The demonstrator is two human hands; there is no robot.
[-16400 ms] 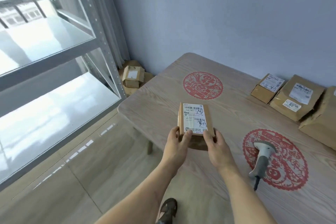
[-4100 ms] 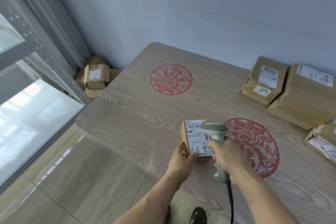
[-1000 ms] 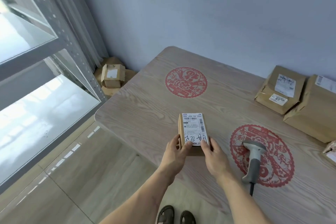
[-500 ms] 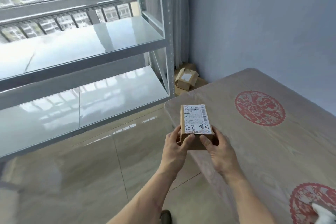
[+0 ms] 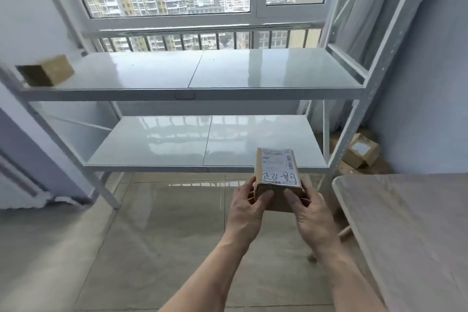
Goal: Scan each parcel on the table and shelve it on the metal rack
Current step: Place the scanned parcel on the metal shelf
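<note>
Parcel (image 5: pixel 277 180) (label facing up) is held in the air before the lower shelf (image 5: pixel 162 145) of the metal rack (image 5: pixel 364 99). Left hand (image 5: pixel 247 206) and right hand (image 5: pixel 310 213) grip its near end, thumbs on its near face, fingers curled round the sides.

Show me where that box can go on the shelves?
The lower shelf is bare from post to post. The upper shelf is bare too, except its far left end, where one box sits. Both hands hold the parcel.
</note>
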